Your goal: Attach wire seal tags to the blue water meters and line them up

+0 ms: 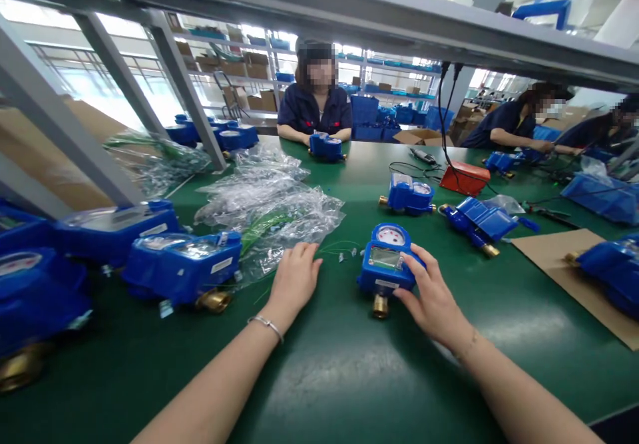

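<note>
A blue water meter with a round dial, a small display and a brass fitting lies on the green table in front of me. My right hand grips its right side, thumb at the lower edge and fingers over the top. To the left, my left hand rests at the edge of clear plastic bags, its fingers curled together. What those fingers hold, if anything, is hidden. Thin green wires with small clear tags lie between the left hand and the meter.
More blue meters crowd the left side; others stand beyond my right hand. A red box with cables and a cardboard sheet lie to the right. Co-workers sit across the table. A metal beam spans overhead.
</note>
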`<action>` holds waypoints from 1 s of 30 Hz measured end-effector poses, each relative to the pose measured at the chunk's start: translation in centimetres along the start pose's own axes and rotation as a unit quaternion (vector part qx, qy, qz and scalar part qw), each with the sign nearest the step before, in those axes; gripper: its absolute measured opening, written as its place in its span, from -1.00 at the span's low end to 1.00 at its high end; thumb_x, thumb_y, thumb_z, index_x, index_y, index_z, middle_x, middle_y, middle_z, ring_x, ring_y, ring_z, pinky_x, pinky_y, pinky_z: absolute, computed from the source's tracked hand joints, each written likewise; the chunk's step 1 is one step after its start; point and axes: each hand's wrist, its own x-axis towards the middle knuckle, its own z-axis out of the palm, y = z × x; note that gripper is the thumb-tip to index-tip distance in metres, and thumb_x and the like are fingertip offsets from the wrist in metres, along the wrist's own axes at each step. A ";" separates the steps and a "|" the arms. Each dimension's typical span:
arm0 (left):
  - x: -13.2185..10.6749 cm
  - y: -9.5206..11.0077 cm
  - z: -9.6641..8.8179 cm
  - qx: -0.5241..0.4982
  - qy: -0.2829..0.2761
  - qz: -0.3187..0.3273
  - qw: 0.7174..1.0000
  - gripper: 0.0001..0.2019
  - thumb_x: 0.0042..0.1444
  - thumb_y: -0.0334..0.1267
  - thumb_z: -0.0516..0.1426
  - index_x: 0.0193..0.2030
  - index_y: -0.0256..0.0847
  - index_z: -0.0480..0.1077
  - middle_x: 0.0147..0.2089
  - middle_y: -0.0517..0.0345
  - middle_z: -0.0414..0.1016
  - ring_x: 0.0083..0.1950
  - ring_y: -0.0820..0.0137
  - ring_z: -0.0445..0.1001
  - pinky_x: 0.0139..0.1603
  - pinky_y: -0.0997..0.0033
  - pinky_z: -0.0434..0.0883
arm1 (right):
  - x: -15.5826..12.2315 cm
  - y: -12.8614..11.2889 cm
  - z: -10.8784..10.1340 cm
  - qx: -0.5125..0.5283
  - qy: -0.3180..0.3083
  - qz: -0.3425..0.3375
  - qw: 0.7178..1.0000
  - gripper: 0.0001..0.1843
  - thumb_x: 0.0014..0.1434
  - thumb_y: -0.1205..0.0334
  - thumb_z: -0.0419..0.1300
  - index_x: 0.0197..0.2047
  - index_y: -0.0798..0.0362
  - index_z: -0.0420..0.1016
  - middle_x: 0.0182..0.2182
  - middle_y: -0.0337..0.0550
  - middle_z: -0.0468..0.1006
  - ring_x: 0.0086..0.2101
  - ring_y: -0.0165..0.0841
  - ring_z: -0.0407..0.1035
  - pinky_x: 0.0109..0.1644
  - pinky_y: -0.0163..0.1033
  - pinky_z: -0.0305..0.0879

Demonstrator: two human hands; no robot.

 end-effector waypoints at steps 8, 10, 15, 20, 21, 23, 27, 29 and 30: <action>1.7 -0.8 -0.8 0.045 -0.014 0.003 0.999 -0.78 0.17 -0.27 0.02 -0.39 -0.24 0.45 -0.33 -0.03 0.46 -0.26 0.18 0.33 -0.21 0.22 0.26 | 0.6 2.8 -3.2 -0.032 -0.019 0.011 0.999 -0.39 0.16 0.27 0.14 0.24 -0.09 0.05 0.26 -0.05 -0.04 0.21 -0.14 -0.04 0.21 0.07 0.10; 0.2 0.3 -3.0 0.039 -0.006 0.003 0.999 -0.75 0.21 -0.23 -0.02 -0.31 -0.23 0.44 -0.33 -0.01 0.46 -0.25 0.19 0.33 -0.20 0.22 0.25 | -0.1 1.0 -3.6 -0.077 0.059 0.018 0.995 -0.37 0.16 0.29 0.15 0.26 -0.07 0.02 0.25 -0.03 -0.01 0.21 -0.13 -0.02 0.22 0.10 0.08; -6.0 5.6 -7.9 -0.078 -0.043 0.097 0.991 -0.81 0.22 -0.22 -0.01 -0.30 -0.15 0.39 -0.38 0.14 0.41 -0.32 0.29 0.30 -0.26 0.26 0.21 | -2.7 -6.5 -3.3 -0.028 0.037 -0.110 0.993 -0.42 0.19 0.39 0.06 0.26 0.11 0.02 0.18 0.07 0.15 0.18 -0.12 0.03 0.23 0.06 0.06; -9.5 9.5 -8.3 -0.184 -0.044 0.196 0.962 -0.81 0.22 -0.37 -0.05 -0.32 -0.15 0.36 -0.43 0.19 0.37 -0.40 0.35 0.26 -0.36 0.32 0.17 | -4.0 -10.0 -1.5 0.171 -0.050 -0.015 0.984 -0.67 0.23 0.37 -0.01 0.08 0.11 0.20 -0.15 -0.07 0.46 -0.16 -0.35 0.38 -0.06 -0.23 0.36; -9.5 9.6 -8.1 -0.190 -0.046 0.206 0.959 -0.81 0.22 -0.37 -0.05 -0.32 -0.15 0.36 -0.44 0.20 0.37 -0.40 0.35 0.26 -0.37 0.33 0.18 | -4.3 -9.9 -1.3 0.200 -0.053 0.037 0.978 -0.75 0.24 0.34 0.01 0.00 0.07 0.27 -0.26 -0.15 0.47 -0.28 -0.40 0.39 -0.20 -0.30 0.37; -8.8 9.2 -7.4 -0.196 -0.066 0.228 0.951 -0.82 0.23 -0.35 -0.04 -0.32 -0.15 0.36 -0.44 0.21 0.37 -0.40 0.37 0.28 -0.38 0.34 0.20 | -4.7 -9.2 -1.3 0.207 -0.057 0.101 0.971 -0.88 0.22 0.30 0.06 -0.16 0.03 0.36 -0.40 -0.24 0.44 -0.41 -0.44 0.35 -0.36 -0.34 0.31; -4.7 6.7 -5.3 -0.195 -0.045 0.218 0.955 -0.80 0.19 -0.25 0.05 -0.05 -0.14 0.33 -0.10 0.10 0.41 -0.08 0.32 0.35 -0.07 0.29 0.31 | -5.1 -6.9 -3.0 0.122 0.000 0.103 0.987 -0.89 0.22 0.33 0.08 -0.24 0.02 0.43 -0.41 -0.23 0.40 -0.38 -0.42 0.31 -0.30 -0.30 0.25; -1.7 5.4 -3.9 -0.151 -0.021 0.223 0.963 -0.55 0.14 -0.28 0.10 0.18 -0.10 0.16 0.23 0.01 0.16 0.20 0.22 0.17 0.17 0.15 0.18 | -5.0 -5.8 -4.2 0.084 0.041 0.109 0.990 -0.89 0.22 0.34 0.09 -0.23 0.02 0.44 -0.41 -0.23 0.39 -0.38 -0.42 0.30 -0.29 -0.30 0.24; -0.1 5.0 -3.1 -0.129 -0.020 0.237 0.963 -0.44 0.09 -0.33 0.14 0.23 -0.07 0.07 0.33 -0.01 -0.03 0.28 0.18 0.06 0.22 0.12 0.12 | -4.9 -5.4 -4.8 0.068 0.058 0.112 0.990 -0.89 0.21 0.34 0.10 -0.23 0.02 0.44 -0.41 -0.23 0.39 -0.39 -0.43 0.30 -0.30 -0.30 0.23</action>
